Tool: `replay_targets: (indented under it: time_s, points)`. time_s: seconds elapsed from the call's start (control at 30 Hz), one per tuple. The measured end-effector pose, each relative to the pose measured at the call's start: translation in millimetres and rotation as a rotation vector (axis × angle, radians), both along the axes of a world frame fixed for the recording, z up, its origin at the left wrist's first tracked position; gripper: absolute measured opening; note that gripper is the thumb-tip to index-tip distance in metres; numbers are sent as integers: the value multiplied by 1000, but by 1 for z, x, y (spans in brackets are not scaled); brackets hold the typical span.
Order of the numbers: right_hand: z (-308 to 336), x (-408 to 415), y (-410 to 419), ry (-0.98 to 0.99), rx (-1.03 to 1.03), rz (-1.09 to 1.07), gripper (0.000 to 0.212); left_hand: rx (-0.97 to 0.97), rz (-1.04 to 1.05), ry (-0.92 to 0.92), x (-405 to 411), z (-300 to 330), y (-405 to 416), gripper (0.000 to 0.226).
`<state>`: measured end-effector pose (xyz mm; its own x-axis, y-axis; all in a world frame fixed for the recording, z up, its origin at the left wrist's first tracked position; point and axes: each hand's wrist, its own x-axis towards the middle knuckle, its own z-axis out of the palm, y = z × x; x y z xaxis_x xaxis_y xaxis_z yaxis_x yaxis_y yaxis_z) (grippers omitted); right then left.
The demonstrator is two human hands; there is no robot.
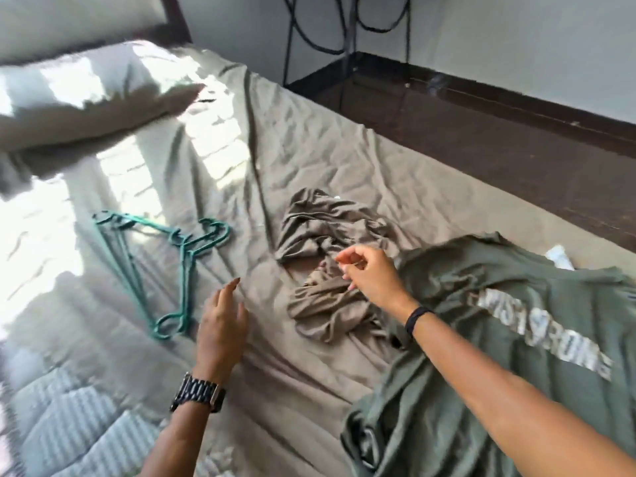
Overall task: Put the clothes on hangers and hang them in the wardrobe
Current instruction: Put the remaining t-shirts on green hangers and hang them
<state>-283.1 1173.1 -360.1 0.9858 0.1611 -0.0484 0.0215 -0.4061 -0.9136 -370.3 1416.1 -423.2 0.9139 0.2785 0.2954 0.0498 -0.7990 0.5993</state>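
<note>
The left hand (pixel 222 325) hovers over the bed (pixel 292 139), fingers straight and holding nothing. The right hand (pixel 370 270) curls loosely above the crumpled brown shirt (pixel 323 232). Green hangers (pixel 179 256) lie nearby.

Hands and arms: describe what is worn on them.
The left hand has a dark, chunky link-band watch at the wrist. The right hand has a slim black band at the wrist and a thin ring on one finger. Both forearms are bare; no sleeves show.
</note>
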Motion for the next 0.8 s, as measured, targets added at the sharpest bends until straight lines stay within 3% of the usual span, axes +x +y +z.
replay_targets:
  time_s: [0.13, 0.23, 0.5, 0.67, 0.8]
  points:
    - [7, 13, 67, 20, -123, 258, 19, -50, 130, -26, -8, -27, 23, 32]
    - [-1, 25, 108, 59, -183, 386, 20, -92, 134, -115, -6, -41, 18, 38]
    - [-24, 43, 203, 256, -133, 410, 14, -363, 252, -263, -9, -50, 16, 26]
    - [-43, 48, 249, 412, -171, 424, 33, -354, 270, -301, -11, -58, 16, 23]
    - [-51, 49, 270, 200, -472, 478, 54, -321, 237, -328, -8, -63, 19, 22]
